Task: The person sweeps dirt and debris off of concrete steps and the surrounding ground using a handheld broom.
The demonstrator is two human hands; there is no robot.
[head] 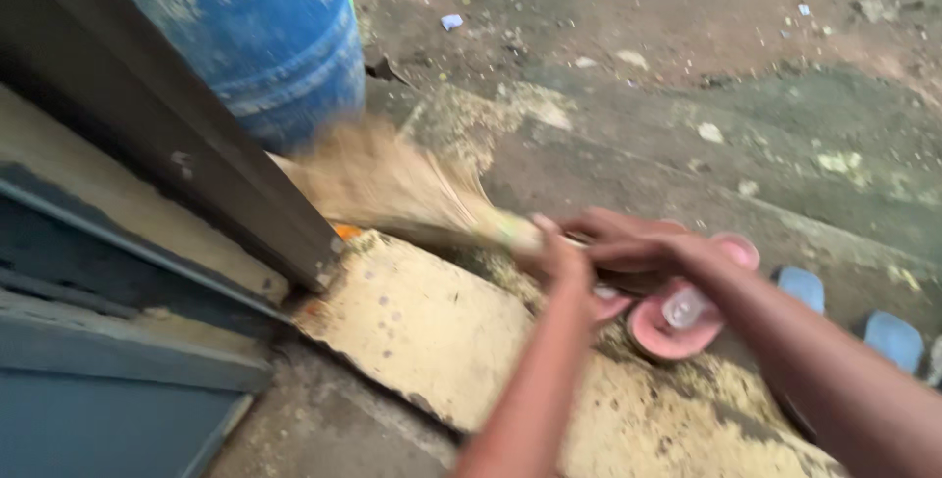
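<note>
Broom, its straw head blurred, lies just below the blue barrel, its handle hidden inside the left hand and right hand, both clamped on it above a half-covered pink sandal.

I saw both hands, left hand and right hand, gripping a straw-coloured grass broom, its bristles blurred beside a blue plastic barrel and dark door frame. Pink rubber sandals lay just behind on the dirty concrete floor.
</note>
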